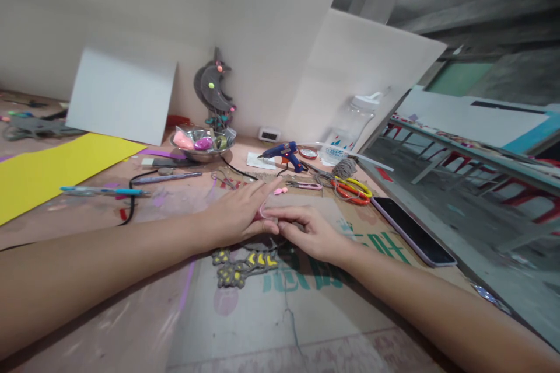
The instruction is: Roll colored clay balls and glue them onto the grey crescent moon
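My left hand (pixel 238 209) is held over the board with its fingers stretched out together and its thumb apart. A small pinkish patch shows in the gap by that thumb; I cannot tell whether it is an object or skin. From the other side, my right hand (pixel 310 233) meets it, fingers pinched with their tips in the same gap. Whatever the pinch holds is hidden. Just below both hands lies a grey yarn-edged craft piece (pixel 245 267) with yellow fillings, partly covered by the left hand. Under everything is a cardboard sheet (pixel 350 317) printed with green characters.
Behind the hands are a blue glue gun (pixel 284 154), a craft knife (pixel 305 185), orange-and-yellow scissors (pixel 352 191) and grey yarn (pixel 345 167). A phone (pixel 413 232) lies right. Further back stand a metal bowl (pixel 205 154) and bottle (pixel 350 128); pens (pixel 105 191) and yellow sheet (pixel 65 171) lie left.
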Demonstrator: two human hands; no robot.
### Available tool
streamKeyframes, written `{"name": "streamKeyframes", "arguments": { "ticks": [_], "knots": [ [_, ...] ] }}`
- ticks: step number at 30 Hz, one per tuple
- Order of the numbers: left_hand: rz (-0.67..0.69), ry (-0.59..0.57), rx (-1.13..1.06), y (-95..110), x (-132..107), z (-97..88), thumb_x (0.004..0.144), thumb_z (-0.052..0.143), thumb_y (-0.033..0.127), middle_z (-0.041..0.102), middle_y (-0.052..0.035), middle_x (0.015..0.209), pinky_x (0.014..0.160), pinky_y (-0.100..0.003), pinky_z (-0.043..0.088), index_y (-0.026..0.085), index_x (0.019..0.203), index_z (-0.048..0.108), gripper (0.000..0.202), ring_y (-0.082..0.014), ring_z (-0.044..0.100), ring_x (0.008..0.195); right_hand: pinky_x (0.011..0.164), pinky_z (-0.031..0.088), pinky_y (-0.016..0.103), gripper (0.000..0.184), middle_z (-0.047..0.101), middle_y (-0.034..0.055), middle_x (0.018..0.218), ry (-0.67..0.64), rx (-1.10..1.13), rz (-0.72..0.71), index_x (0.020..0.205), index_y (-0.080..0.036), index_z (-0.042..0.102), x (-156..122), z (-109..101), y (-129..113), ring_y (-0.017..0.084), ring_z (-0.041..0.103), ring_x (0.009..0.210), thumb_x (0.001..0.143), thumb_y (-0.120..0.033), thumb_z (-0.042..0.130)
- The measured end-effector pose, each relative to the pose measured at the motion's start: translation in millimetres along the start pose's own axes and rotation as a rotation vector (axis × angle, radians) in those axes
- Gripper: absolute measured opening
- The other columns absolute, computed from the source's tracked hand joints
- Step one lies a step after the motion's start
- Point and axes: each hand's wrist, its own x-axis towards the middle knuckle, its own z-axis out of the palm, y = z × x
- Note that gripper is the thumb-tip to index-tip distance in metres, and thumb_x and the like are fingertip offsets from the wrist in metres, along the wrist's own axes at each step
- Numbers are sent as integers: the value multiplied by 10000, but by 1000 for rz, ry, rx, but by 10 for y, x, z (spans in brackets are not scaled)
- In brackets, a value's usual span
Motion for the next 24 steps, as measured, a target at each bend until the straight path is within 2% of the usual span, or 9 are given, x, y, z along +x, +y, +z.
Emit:
{"name": "streamKeyframes", "arguments": {
  "ticks": [3,6,10,14,20,24],
  "knots": [
    [-1,25,-41,-6,11,-15,821,463,661,481,-167,1325,976,-458,420,203,1492,135,876,-306,479,1212,693,481,273,278,701,68,906,84,65,33,1021,-151,705,9,13,-2,164,606,786,840,-281,539],
    [-13,48,-56,-10,19,-16,820,481,653,464,-182,1340,998,-468,402,170,1477,181,869,-313,465,1228,614,460,241,225,673,39,794,141,154,79,929,-162,703,18,16,10,137,584,697,840,-318,567],
    [-8,99,-45,-7,24,-1,827,546,579,450,-172,1362,1009,-450,396,169,1469,184,843,-295,453,1242,504,380,204,198,558,-21,635,180,238,143,845,-166,650,35,13,25,89,478,546,826,-354,589],
    [-29,125,24,16,31,-5,838,577,486,521,-151,1301,971,-432,420,153,1436,257,755,-277,508,1174,436,272,190,258,422,-73,539,249,370,188,813,-167,575,58,11,47,54,331,447,810,-422,610],
    [-22,143,102,48,25,-10,899,478,357,541,-155,1279,980,-454,407,138,1402,315,572,-285,507,1185,414,216,194,252,377,-93,484,194,564,174,815,-170,543,62,25,133,53,288,410,808,-406,630],
    [-11,106,22,44,14,-8,879,516,435,522,-149,1308,974,-458,428,178,1387,333,598,-290,516,1181,415,233,193,267,375,-91,481,167,584,180,762,-178,503,49,14,123,55,302,409,816,-418,608]
  ]
}}
